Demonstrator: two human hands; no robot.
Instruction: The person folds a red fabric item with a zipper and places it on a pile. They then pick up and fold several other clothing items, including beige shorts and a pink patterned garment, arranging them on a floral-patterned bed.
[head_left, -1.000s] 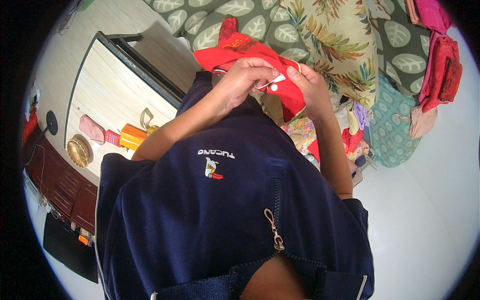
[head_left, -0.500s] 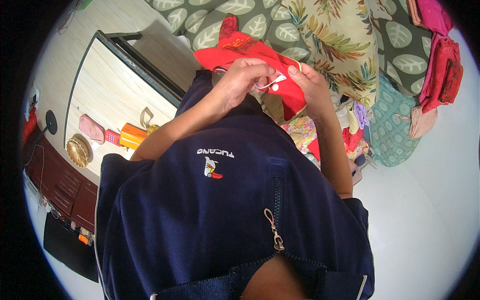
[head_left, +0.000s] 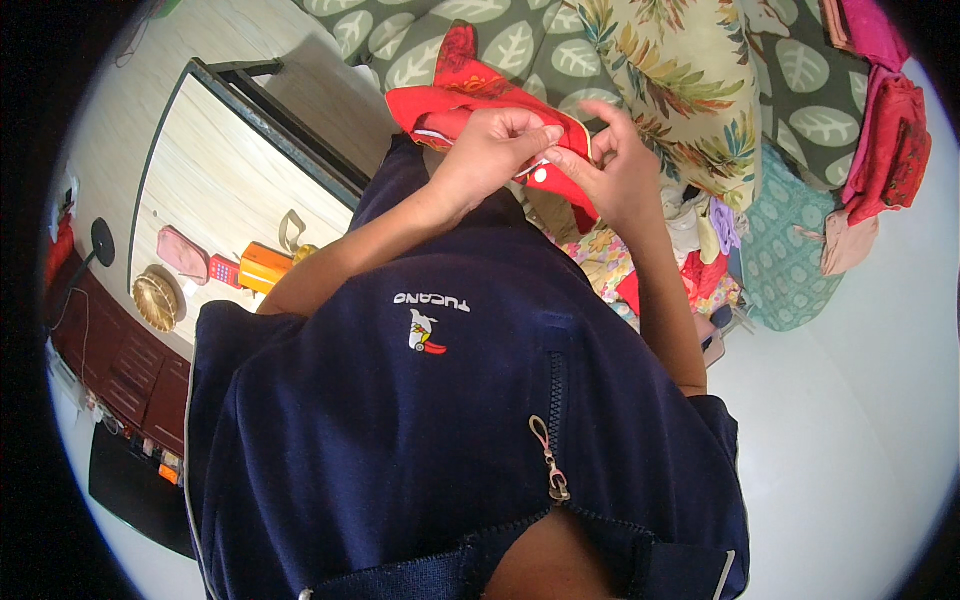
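Red cloth: matt. White disc: smooth, plastic-looking. Zip slider: shiny metal. Navy top: matt fabric.

Your left hand and right hand nearly meet at a red cloth, leaving little room between the thumbs. Bunched leaf-print fabric blocks the far side; a table bounds the left. Right, past a clothes heap, you can pass over the white surface.

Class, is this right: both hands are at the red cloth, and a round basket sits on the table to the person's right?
Not quite: the head view shows the round basket on the table to the person's left. The left hand and right hand are at the red cloth.
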